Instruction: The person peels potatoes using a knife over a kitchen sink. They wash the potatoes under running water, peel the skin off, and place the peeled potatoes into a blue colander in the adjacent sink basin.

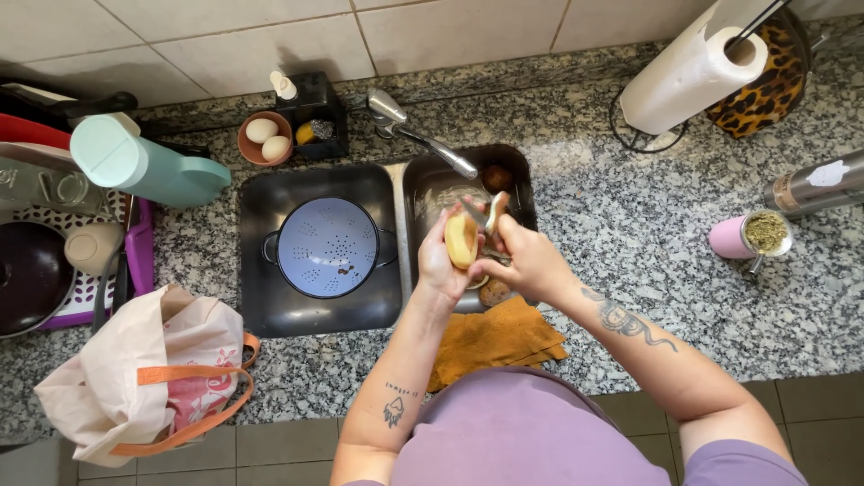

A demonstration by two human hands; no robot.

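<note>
1. Potato (pixel 462 239), pale and partly peeled, is held above the right sink basin (pixel 432 180); left hand (pixel 438 261) is clamped around it.
2. Right hand (pixel 525 259) is closed on a knife (pixel 493 212), its blade resting against the potato's top; both hands are close together.
3. Blue colander (pixel 328 245) sits in the left basin; an orange cloth (pixel 495 337) lies on the granite counter (pixel 648 234) just below the sink.
4. Faucet (pixel 423 139) points over the right basin; a paper towel roll (pixel 688 72) stands well apart.
</note>
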